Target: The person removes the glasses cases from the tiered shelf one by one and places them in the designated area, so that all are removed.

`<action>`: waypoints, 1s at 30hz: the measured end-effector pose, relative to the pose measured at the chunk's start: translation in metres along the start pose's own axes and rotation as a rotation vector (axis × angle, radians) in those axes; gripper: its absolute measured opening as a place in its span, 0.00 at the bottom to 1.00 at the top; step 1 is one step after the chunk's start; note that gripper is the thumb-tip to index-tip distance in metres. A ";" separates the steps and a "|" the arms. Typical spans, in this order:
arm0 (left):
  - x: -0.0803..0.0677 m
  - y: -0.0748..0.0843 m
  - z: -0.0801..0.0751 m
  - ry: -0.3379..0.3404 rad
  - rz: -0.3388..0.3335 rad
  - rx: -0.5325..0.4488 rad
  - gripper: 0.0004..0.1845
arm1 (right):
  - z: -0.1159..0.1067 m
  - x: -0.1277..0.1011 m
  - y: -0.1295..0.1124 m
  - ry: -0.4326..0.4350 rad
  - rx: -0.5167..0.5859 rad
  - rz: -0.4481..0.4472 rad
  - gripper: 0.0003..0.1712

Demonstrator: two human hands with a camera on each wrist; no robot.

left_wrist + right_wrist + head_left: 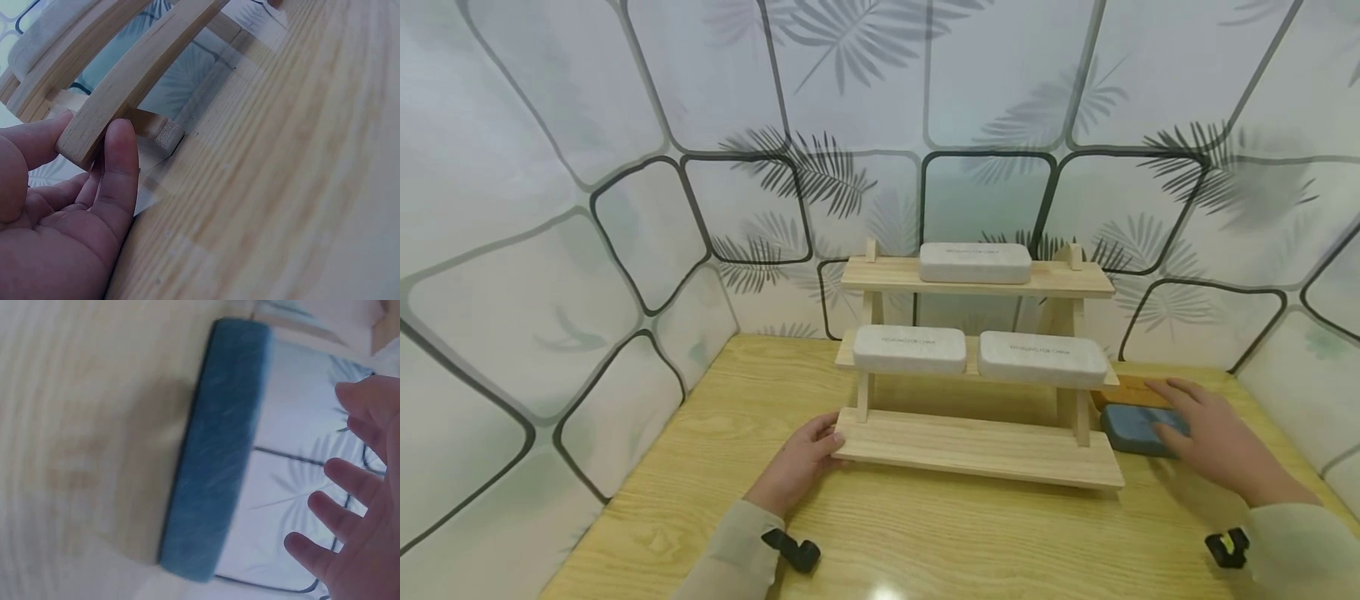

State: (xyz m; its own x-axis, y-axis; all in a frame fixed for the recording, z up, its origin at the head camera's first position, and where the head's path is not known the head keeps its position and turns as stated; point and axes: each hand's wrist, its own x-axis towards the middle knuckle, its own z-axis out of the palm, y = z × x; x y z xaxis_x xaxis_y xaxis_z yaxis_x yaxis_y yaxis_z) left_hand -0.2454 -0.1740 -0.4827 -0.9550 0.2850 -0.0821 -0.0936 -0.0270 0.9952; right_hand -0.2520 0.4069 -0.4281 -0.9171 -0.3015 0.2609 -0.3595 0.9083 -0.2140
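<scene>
A three-tier wooden display stand (970,446) stands on the table. My left hand (801,458) pinches the left end of its lowest shelf, with thumb and fingers on either side of the board (119,94) in the left wrist view. My right hand (1221,437) hovers with spread fingers over a blue case (1138,429), which lies beside the stand's right end. In the right wrist view the blue case (219,450) is apart from the fingertips. An orange-brown case (1127,392) lies right behind the blue one, partly under the fingers in the head view.
One white case (975,262) sits on the top shelf. On the middle shelf are a left white case (910,348) and a right white case (1042,357). Patterned cloth walls (865,167) enclose the wood-grain table (925,542) at the back and sides.
</scene>
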 end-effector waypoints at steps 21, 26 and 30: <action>-0.001 0.001 0.000 -0.017 0.004 -0.012 0.34 | -0.037 0.013 -0.071 0.111 0.081 0.050 0.39; -0.002 0.002 0.001 -0.018 0.001 -0.007 0.34 | -0.043 0.017 -0.087 0.131 0.083 0.040 0.39; -0.002 0.003 0.001 -0.013 -0.002 -0.002 0.34 | -0.047 0.022 -0.100 0.143 0.091 0.010 0.38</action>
State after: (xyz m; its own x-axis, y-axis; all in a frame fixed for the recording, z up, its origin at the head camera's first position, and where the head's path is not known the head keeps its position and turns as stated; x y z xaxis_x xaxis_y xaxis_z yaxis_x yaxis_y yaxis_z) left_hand -0.2434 -0.1734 -0.4800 -0.9509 0.2978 -0.0838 -0.0966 -0.0285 0.9949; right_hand -0.2283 0.3230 -0.3570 -0.8893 -0.2422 0.3878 -0.3702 0.8792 -0.2999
